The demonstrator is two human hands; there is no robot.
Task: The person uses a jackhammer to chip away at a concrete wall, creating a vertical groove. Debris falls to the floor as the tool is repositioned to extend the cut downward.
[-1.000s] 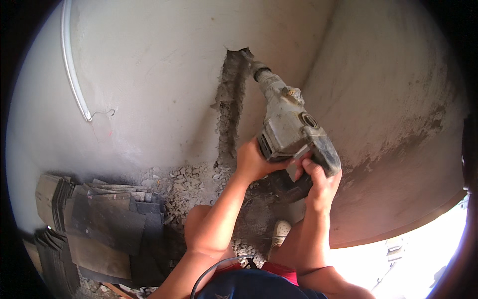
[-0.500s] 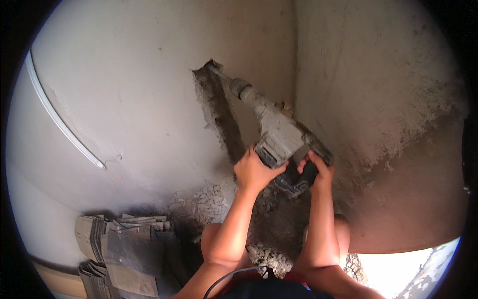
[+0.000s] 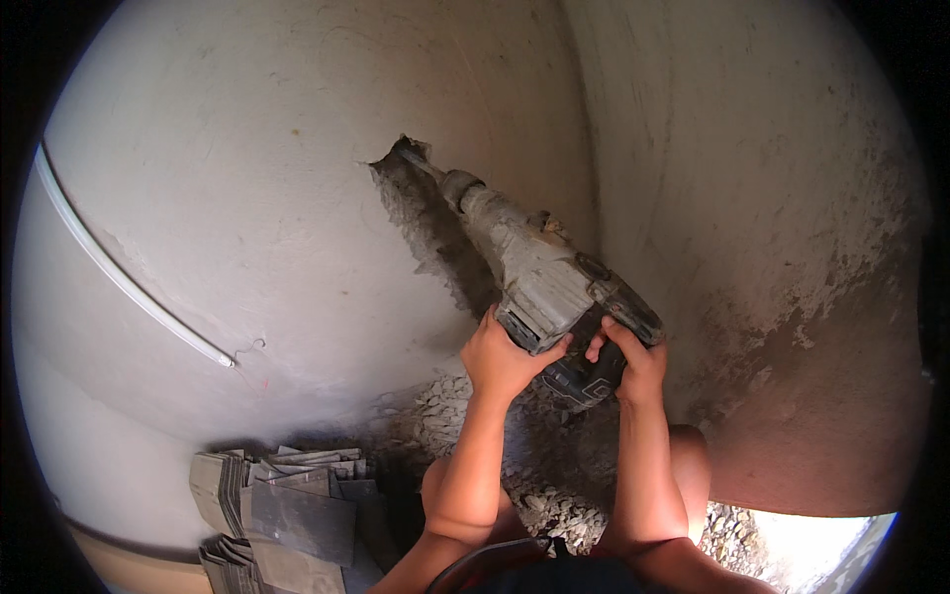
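Observation:
A dusty grey rotary hammer (image 3: pixel 542 282) slants up and to the left in front of a plastered wall. Its chisel bit (image 3: pixel 424 161) reaches into the top end of a rough groove (image 3: pixel 421 220) cut in the plaster. My left hand (image 3: pixel 500 358) is closed around the lower left side of the tool's body, thumb over the near edge. Wrapped around the rear handle is my right hand (image 3: pixel 641 364), a thumb lying along its upper part; whether a finger presses the trigger is hidden. A dark battery block (image 3: pixel 582 384) hangs below the body, between my hands.
Broken rubble (image 3: pixel 554 510) covers the floor between my legs and along the wall's foot. Stacked grey tiles (image 3: pixel 297 515) lie at the lower left. A white conduit (image 3: pixel 129 277) runs down the left wall, loose wire by its end. The right wall (image 3: pixel 772 247) has peeling patches.
The view has shifted, so the tile stack and conduit appear further right and lower. The chuck sits slightly nearer the groove's top end. Both hands keep their grip.

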